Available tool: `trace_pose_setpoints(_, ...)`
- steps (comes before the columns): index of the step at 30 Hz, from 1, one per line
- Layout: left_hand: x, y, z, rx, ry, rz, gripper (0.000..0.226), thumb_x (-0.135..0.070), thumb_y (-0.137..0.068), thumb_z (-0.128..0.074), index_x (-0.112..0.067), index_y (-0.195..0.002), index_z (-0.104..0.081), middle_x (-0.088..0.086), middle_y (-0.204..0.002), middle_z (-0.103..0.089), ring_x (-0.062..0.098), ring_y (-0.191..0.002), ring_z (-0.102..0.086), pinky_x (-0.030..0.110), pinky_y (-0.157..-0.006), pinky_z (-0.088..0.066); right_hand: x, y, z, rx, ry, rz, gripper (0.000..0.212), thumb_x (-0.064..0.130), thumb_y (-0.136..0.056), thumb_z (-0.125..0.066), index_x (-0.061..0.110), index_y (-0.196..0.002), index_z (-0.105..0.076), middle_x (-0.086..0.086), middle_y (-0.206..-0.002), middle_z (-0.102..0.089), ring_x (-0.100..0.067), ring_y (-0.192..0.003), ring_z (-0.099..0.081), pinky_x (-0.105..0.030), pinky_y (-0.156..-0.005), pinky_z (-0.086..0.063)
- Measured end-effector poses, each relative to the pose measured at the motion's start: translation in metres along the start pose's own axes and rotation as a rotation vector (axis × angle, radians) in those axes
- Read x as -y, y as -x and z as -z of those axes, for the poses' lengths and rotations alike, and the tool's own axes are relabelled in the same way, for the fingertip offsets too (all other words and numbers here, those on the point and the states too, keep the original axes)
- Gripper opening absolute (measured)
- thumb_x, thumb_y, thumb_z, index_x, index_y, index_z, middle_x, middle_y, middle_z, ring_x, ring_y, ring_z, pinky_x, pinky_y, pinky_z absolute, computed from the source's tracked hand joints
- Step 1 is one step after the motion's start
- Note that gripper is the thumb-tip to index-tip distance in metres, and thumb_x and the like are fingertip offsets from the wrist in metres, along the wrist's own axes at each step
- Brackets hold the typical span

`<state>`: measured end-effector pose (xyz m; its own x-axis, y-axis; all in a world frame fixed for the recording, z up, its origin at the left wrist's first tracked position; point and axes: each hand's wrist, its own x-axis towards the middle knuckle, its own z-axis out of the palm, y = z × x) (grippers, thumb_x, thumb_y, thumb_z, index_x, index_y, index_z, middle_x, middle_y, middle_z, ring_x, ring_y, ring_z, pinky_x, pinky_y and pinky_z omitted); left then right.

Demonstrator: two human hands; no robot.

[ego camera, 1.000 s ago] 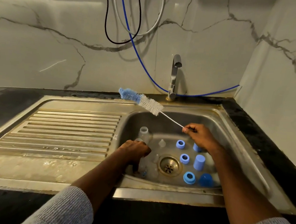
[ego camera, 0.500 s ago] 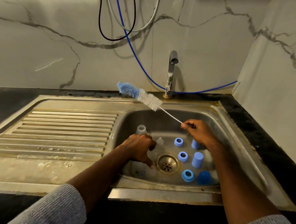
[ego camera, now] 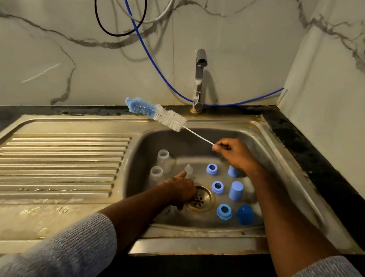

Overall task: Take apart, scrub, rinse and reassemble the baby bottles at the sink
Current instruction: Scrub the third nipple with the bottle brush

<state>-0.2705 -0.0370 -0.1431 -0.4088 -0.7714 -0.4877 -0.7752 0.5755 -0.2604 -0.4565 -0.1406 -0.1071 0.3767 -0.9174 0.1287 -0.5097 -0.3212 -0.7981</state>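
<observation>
From the head camera, the right hand is pinching the thin wire handle of a bottle brush between thumb and curled fingers, so its grip is closed on the brush. The brush is slanting up and to the left, its white and blue bristle head hanging in the air over the back rim of the sink, just left of the tap.

The left hand is reaching down into the basin, sitting just left of the drain. Its forefinger is pointing up toward a clear teat, and the other fingers are curling under; whether they are holding anything I cannot tell, since the palm side is hidden.

Two clear bottles are standing open-mouthed, one behind the other, in the left part of the basin, near the left hand. Three blue rings are lying in a row running front to back, right of the drain. Beside them pale blue caps are standing upside down, one partly hidden behind the right wrist, and a darker blue cap is sitting at the front right.

A ribbed draining board is stretching out to the left of the basin. The dark bench is framing the sink, and a blue hose with black and white cables is hanging against the marbled wall
</observation>
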Motion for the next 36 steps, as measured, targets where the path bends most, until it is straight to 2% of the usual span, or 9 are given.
trace_pose_setpoints(2, 0.004, 0.002, 0.003, -0.101, 0.065, 0.019, 0.031, -0.029, -0.093, -0.069, -0.019, -0.122, -0.066, 0.007, -0.127, -0.064, 0.024, -0.126, -0.052, 0.049, -0.113, -0.026, 0.001, -0.001, -0.001, -0.002, -0.004, 0.000, 0.010, 0.026, -0.093, -0.069, 0.022, -0.084, -0.074, -0.007, -0.078, -0.071, -0.008, -0.068, -0.056, -0.029, -0.072, -0.047)
trace_pose_setpoints(4, 0.017, 0.008, 0.008, -0.303, 0.338, 0.072, 0.019, -0.028, -0.093, -0.068, -0.024, -0.112, -0.070, 0.001, -0.115, -0.068, 0.021, -0.116, -0.056, 0.046, -0.108, -0.036, 0.003, 0.000, -0.002, -0.013, -0.016, 0.004, 0.011, 0.026, -0.093, -0.068, 0.021, -0.086, -0.074, -0.002, -0.073, -0.069, -0.006, -0.066, -0.055, -0.029, -0.071, -0.047)
trace_pose_setpoints(8, 0.047, 0.034, 0.016, -0.886, 1.370, 0.230, 0.012, -0.004, -0.090, -0.069, -0.013, -0.095, -0.064, 0.002, -0.090, -0.071, 0.018, -0.087, -0.068, 0.038, -0.079, -0.057, 0.013, 0.003, 0.001, -0.010, -0.128, -0.016, 0.011, 0.023, -0.098, -0.063, 0.019, -0.091, -0.071, 0.005, -0.067, -0.063, -0.005, -0.062, -0.055, -0.024, -0.063, -0.047)
trace_pose_setpoints(11, 0.054, 0.057, 0.025, -1.084, 2.136, 0.125, 0.017, 0.009, -0.096, -0.053, -0.007, -0.099, -0.059, 0.015, -0.093, -0.071, 0.027, -0.085, -0.070, 0.031, -0.069, -0.058, 0.024, 0.007, -0.002, 0.033, -0.230, -0.011, 0.011, 0.020, -0.100, -0.059, 0.018, -0.093, -0.068, 0.005, -0.067, -0.060, 0.000, -0.057, -0.054, -0.020, -0.058, -0.045)
trace_pose_setpoints(14, 0.057, 0.067, 0.034, -1.228, 2.511, 0.076, 0.028, 0.010, -0.098, -0.045, -0.008, -0.114, -0.060, 0.020, -0.101, -0.071, 0.024, -0.083, -0.070, 0.027, -0.071, -0.060, 0.034, 0.007, -0.011, 0.065, -0.253, 0.019, 0.012, 0.022, -0.101, -0.059, 0.025, -0.092, -0.067, 0.002, -0.072, -0.064, -0.003, -0.063, -0.058, -0.021, -0.060, -0.047)
trace_pose_setpoints(19, 0.057, 0.067, 0.036, -1.288, 2.743, 0.095, 0.024, 0.009, -0.097, -0.049, -0.007, -0.110, -0.062, 0.020, -0.110, -0.069, 0.024, -0.093, -0.073, 0.029, -0.085, -0.061, 0.040, 0.008, -0.024, 0.104, -0.164, 0.081, 0.014, 0.034, -0.099, -0.059, 0.030, -0.100, -0.073, -0.007, -0.085, -0.070, -0.025, -0.078, -0.062, -0.047, -0.070, -0.053)
trace_pose_setpoints(22, 0.060, 0.069, 0.034, -1.299, 2.766, 0.128, 0.023, 0.007, -0.093, -0.056, -0.007, -0.111, -0.060, 0.022, -0.111, -0.068, 0.026, -0.097, -0.072, 0.037, -0.095, -0.057, 0.040, 0.009, -0.025, 0.109, -0.087, 0.063, 0.018, 0.029, -0.100, -0.057, 0.024, -0.104, -0.074, -0.002, -0.097, -0.072, -0.020, -0.092, -0.066, -0.039, -0.081, -0.053)
trace_pose_setpoints(26, 0.064, 0.068, 0.035, -1.270, 2.794, 0.080, 0.030, 0.008, -0.092, -0.056, -0.004, -0.119, -0.060, 0.022, -0.113, -0.069, 0.027, -0.098, -0.072, 0.033, -0.089, -0.060, 0.035, 0.008, -0.028, 0.060, -0.066, 0.084, 0.014, 0.025, -0.100, -0.059, 0.022, -0.099, -0.073, 0.004, -0.091, -0.072, -0.009, -0.089, -0.065, -0.027, -0.083, -0.049)
trace_pose_setpoints(36, 0.069, 0.071, 0.033, -1.303, 2.813, 0.079, 0.016, -0.001, -0.095, -0.059, -0.002, -0.109, -0.066, 0.016, -0.099, -0.073, 0.020, -0.087, -0.074, 0.026, -0.075, -0.062, 0.020, 0.002, -0.018, 0.046, -0.011, 0.118, 0.014, 0.031, -0.099, -0.059, 0.028, -0.096, -0.071, 0.003, -0.091, -0.071, -0.017, -0.093, -0.067, -0.049, -0.092, -0.053)
